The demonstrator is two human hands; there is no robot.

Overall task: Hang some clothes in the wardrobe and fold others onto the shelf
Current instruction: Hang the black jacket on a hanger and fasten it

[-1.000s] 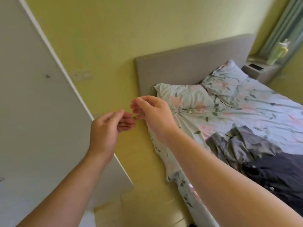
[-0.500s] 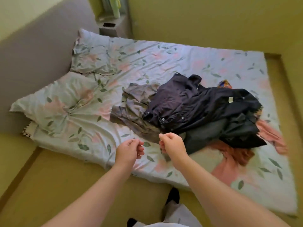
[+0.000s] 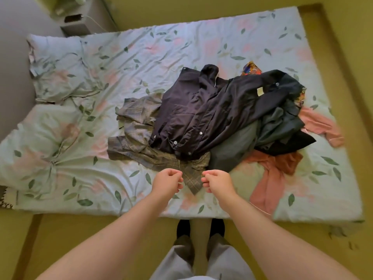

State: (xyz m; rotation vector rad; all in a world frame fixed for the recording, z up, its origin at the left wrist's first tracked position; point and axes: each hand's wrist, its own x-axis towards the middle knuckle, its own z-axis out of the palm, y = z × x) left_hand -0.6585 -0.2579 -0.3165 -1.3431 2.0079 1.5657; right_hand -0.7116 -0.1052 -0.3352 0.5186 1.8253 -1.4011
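Note:
A heap of clothes lies in the middle of the bed (image 3: 201, 41). On top is a dark navy shirt (image 3: 201, 110) with white buttons. Under it, to the left, spreads a grey plaid shirt (image 3: 137, 128), its hem reaching the near edge. Dark green and black garments (image 3: 282, 122) sit to the right, over a pink garment (image 3: 270, 178). My left hand (image 3: 167, 180) and my right hand (image 3: 217, 180) hover side by side above the plaid hem, fingers curled, nothing held.
Two floral pillows (image 3: 60, 71) lie at the left by the grey headboard (image 3: 12, 57). A small nightstand (image 3: 76, 23) stands in the far left corner. My feet (image 3: 200, 229) are on the yellow floor against the bed's near edge.
My view has swung from the wardrobe door and wall down onto the bed. Both hands have dropped over the near edge of the clothes heap and moved a little apart.

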